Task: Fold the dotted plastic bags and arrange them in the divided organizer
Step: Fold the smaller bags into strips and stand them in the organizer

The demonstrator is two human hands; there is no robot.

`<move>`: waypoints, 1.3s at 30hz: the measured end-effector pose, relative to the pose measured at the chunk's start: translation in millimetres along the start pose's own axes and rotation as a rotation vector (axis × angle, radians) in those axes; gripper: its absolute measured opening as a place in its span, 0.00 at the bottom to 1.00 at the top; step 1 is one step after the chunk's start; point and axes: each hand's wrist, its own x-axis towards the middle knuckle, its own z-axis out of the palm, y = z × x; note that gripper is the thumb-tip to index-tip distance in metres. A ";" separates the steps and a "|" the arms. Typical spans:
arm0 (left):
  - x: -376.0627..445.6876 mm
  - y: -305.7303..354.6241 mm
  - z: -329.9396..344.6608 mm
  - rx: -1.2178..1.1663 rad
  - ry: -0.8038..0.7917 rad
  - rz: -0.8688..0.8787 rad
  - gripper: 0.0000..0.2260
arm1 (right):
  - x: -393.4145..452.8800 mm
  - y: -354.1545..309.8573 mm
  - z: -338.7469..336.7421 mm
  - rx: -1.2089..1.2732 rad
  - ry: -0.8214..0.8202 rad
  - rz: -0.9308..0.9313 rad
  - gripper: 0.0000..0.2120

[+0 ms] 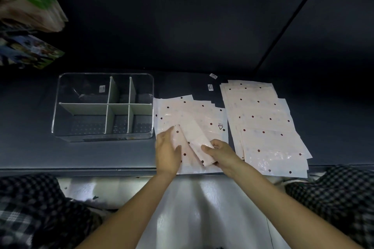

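Left hand [168, 150] presses flat and right hand [219, 152] pinches a half-folded bag [195, 143] on the near pile [204, 115]. Organizer [85, 107] holds no bags; another pile [263, 125] waits.

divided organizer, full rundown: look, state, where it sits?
The divided organizer is a clear, rounded-corner rectangular plastic bin with pale divider panels: one long divider crossed by two short ones, making six compartments. A small label shows on its far wall. No bags are in it. It sits upright on the dark table surface, left of the nearer pile of dotted plastic bags, which lies right beside it. Neither hand touches it.
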 end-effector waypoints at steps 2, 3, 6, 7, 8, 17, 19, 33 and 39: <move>3.4 17.1 2.3 -0.501 -0.065 -0.392 0.12 | -1.8 1.9 2.8 0.017 0.034 -0.046 0.05; 4.2 22.7 2.8 -0.644 -0.109 -0.485 0.05 | -3.1 2.3 4.9 0.023 0.037 -0.068 0.05; 3.8 31.6 1.9 -0.636 -0.213 -0.532 0.09 | -7.8 2.9 7.8 0.047 0.014 -0.125 0.05; 3.5 32.7 1.7 -0.626 -0.216 -0.529 0.10 | -10.3 2.2 7.4 0.050 -0.011 -0.139 0.05; 4.3 33.1 1.6 -0.608 -0.209 -0.507 0.10 | -12.0 1.4 6.1 0.046 -0.039 -0.156 0.05; 9.3 38.2 -10.5 -0.426 -0.328 -0.240 0.07 | -14.6 -19.3 -12.0 0.015 -0.050 -0.196 0.02; 11.2 39.7 -15.8 -0.447 -0.352 -0.219 0.07 | -16.5 -20.9 -14.3 0.044 -0.083 -0.184 0.01; 18.8 47.6 -32.3 -0.805 -0.420 -0.383 0.06 | -27.9 -33.1 -20.1 -0.019 -0.116 -0.452 0.13; 15.8 47.0 -26.8 -0.640 -0.400 -0.400 0.08 | -30.9 -36.6 -18.9 -0.064 -0.090 -0.507 0.10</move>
